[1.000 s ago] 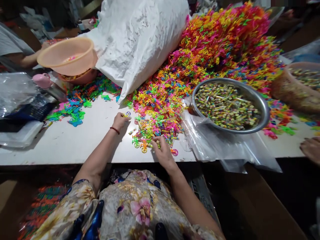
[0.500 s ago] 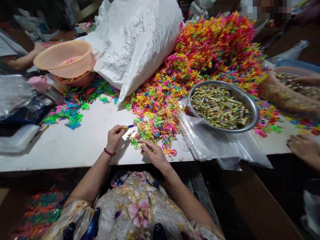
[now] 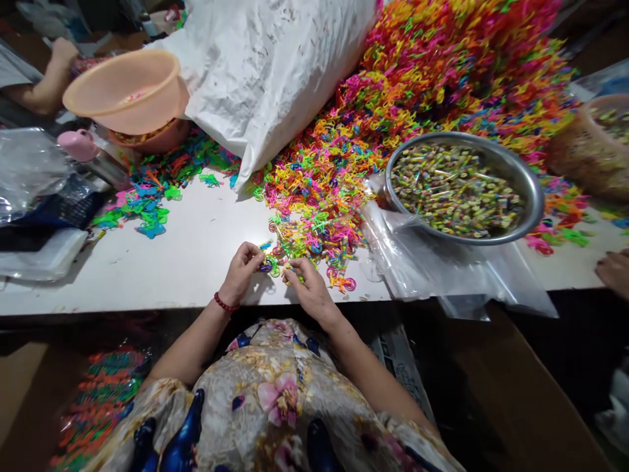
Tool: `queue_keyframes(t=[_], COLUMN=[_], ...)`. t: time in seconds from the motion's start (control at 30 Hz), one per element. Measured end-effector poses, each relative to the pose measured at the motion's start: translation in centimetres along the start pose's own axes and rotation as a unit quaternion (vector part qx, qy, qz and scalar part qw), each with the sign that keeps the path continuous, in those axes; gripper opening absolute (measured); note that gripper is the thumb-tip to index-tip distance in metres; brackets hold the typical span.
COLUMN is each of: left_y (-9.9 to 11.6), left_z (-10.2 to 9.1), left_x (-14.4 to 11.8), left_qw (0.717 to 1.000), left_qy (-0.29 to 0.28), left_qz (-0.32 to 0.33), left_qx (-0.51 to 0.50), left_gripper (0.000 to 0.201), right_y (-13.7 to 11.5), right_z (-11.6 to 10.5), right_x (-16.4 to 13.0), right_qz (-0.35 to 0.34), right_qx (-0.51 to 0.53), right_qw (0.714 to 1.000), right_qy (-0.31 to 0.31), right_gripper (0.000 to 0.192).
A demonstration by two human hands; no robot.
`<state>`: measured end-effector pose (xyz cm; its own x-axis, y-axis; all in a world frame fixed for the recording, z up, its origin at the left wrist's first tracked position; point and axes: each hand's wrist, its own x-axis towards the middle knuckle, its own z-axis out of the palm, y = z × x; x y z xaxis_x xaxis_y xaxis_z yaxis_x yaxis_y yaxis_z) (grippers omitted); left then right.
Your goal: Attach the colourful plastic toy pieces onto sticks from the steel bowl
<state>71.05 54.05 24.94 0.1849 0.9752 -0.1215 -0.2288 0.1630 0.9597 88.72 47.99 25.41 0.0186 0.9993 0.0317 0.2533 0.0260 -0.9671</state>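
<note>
My left hand (image 3: 243, 272), with a red bead bracelet (image 3: 226, 302) at the wrist, is closed in a pinch. A small purple plastic piece (image 3: 266, 267) shows at its fingertips. Close by, my right hand (image 3: 307, 285) has its thumb and fingers pressed together at the near edge of the colourful plastic pieces (image 3: 319, 226); what it pinches is too small to make out. Just beyond the left fingertips lies a small blue-and-yellow piece (image 3: 266, 246). Loose pink and orange ring-shaped pieces (image 3: 341, 282) lie right of my right hand.
A steel bowl (image 3: 533, 190) of small printed rolls stands right, on clear plastic bags (image 3: 442, 275). A large white sack (image 3: 275, 72) leans behind. Left are a peach basin (image 3: 122, 98), a pink-lidded bottle (image 3: 81, 145) and green-blue pieces (image 3: 152, 213). Other people's hands show at left (image 3: 61, 56) and right (image 3: 614, 269).
The view has shifted. My left hand has moved right, closer to my right hand; the blue-and-yellow stick it pinched has left its fingertips, where a purple piece now shows. My right hand stays pinched.
</note>
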Motion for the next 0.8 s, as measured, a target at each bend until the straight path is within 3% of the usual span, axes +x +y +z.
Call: queue_keyframes(t=[0.17,0.3,0.8], left_y=[0.0,-0.3,-1.8], left_z=[1.4,2.4,3.9], left_x=[-0.4,-0.6,-1.2], left_qw=[0.998,0.996,0.998], left_qy=[0.0,-0.016,-0.042], left_qz=[-0.035,-0.051,-0.035], left_qx=[-0.051,-0.073,-0.003], left_gripper=[0.054,0.042,0.04], right_y=[0.4,0.6,0.2], right_z=[0.4,0.5,0.2], right_x=[0.1,0.2,-0.2], right_qz=[-0.04,-0.028,0.006], right_qx=[-0.004,0.014,0.11], right_qw=[0.999,0.998,0.994], right_qy=[0.025,0.045,-0.001], right_gripper=[0.029,0.028,0.029])
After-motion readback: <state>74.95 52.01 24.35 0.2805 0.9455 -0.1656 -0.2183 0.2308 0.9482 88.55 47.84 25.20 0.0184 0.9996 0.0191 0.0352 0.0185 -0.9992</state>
